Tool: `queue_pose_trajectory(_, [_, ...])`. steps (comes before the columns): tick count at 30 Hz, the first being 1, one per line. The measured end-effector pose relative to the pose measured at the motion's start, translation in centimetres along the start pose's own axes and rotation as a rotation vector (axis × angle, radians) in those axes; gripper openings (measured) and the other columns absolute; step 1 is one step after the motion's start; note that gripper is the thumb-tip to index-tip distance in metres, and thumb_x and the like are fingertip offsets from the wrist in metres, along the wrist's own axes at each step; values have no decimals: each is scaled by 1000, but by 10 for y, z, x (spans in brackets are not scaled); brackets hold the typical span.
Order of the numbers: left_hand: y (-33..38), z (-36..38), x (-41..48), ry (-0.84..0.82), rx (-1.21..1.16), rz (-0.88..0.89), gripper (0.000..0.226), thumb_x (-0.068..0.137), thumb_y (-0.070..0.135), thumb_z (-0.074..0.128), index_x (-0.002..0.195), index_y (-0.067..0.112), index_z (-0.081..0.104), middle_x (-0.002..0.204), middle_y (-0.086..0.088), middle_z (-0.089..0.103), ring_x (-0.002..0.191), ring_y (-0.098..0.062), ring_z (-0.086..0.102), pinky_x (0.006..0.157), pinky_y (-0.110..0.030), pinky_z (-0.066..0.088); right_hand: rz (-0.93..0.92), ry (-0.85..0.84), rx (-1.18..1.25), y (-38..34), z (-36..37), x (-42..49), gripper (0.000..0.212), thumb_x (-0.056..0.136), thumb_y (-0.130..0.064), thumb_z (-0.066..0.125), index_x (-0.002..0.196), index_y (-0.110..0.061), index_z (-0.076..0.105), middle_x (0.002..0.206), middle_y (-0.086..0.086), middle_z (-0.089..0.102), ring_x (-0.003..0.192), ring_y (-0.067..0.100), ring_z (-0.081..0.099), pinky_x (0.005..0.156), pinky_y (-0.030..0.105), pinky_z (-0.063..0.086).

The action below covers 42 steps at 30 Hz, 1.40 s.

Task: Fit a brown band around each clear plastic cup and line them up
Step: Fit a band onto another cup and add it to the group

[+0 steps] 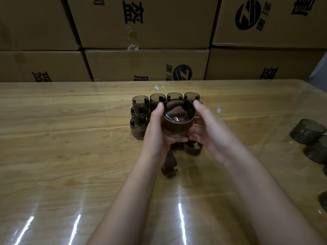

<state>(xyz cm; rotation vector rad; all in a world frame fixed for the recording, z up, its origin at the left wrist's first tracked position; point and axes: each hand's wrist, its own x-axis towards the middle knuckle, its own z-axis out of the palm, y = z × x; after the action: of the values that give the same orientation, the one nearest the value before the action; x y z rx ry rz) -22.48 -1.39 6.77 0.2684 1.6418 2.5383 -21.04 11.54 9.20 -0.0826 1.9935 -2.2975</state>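
Two bare arms are filling the lower middle of the picture. The left forearm (123,200) is showing at about 6 o'clock and the right forearm (265,200) at about 5 o'clock, both uncovered and slender right up to the wrist. The left hand (159,129) and right hand (212,131) are bare, with slim fingers, and the left thumbnail (160,105) is looking short and rounded.

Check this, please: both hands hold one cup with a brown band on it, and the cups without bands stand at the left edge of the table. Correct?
Nearly. In the head view the cups without bands stand at the right edge of the table, not the left. The left hand and right hand do hold one cup with a brown band on it.
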Motion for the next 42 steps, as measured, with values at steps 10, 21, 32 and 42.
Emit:
queue_pose_trajectory(10, [0, 2, 3, -4, -70, -138, 58, 81, 60, 47, 105, 13, 68, 90, -16, 73, 68, -26, 69, 51, -27, 54, 282, 73, 345, -1, 4, 5, 27, 96, -39, 48, 107, -18, 62, 84, 8, 57, 64, 14, 51, 50, 21, 38])
queue_pose_trajectory(21, [-2, 8, 3, 62, -102, -156, 58, 99, 49, 36, 128, 2, 52, 110, -32, 65, 83, -39, 65, 56, -31, 57, 329, 142, 539, 3, 6, 8, 27, 96, -36, 51, 109, -15, 62, 106, 16, 54, 69, 22, 55, 40, 20, 34])
queue_pose_trajectory(32, [-6, 12, 5, 84, -109, -91, 56, 102, 44, 31, 131, -1, 48, 116, -33, 61, 81, -34, 66, 54, -29, 57, 315, 157, 584, 3, 5, 6, 28, 96, -36, 52, 114, -17, 62, 115, 20, 55, 74, 24, 56, 35, 19, 36])
queue_pose_trajectory(42, [-6, 5, 3, -5, 111, -84, 49, 102, 49, 26, 108, 22, 66, 104, -13, 73, 83, -19, 73, 68, -30, 59, 239, 200, 515, 1, 3, 5, 32, 80, -42, 65, 101, -19, 67, 111, 15, 65, 90, 20, 56, 46, 19, 39])
